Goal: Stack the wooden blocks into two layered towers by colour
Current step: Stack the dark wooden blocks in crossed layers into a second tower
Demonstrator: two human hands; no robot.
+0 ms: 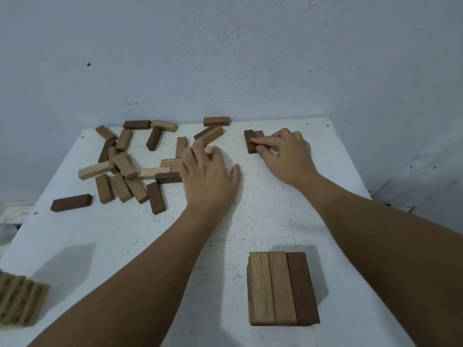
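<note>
The right hand [285, 152] is resting near the table's [250, 221] far right corner, its curled fingers pinching 1 of 2 dark blocks [250, 141] lying side by side there; the second block is partly hidden under the fingers. The left hand [209, 176] is lying with fingers bent over a light block [172, 162] at the edge of the loose pile [120, 166] along the far left side; whether it is gripping is unclear. A tower [283, 288] is standing near the front edge, and another [20, 300], blurred, is being cut off at the front left.

White tabletop [250, 221]: a stack of blocks [283, 288] up front, loose blocks [130, 164] scattered far to its left, two dark blocks [251, 141] straight beyond it.
</note>
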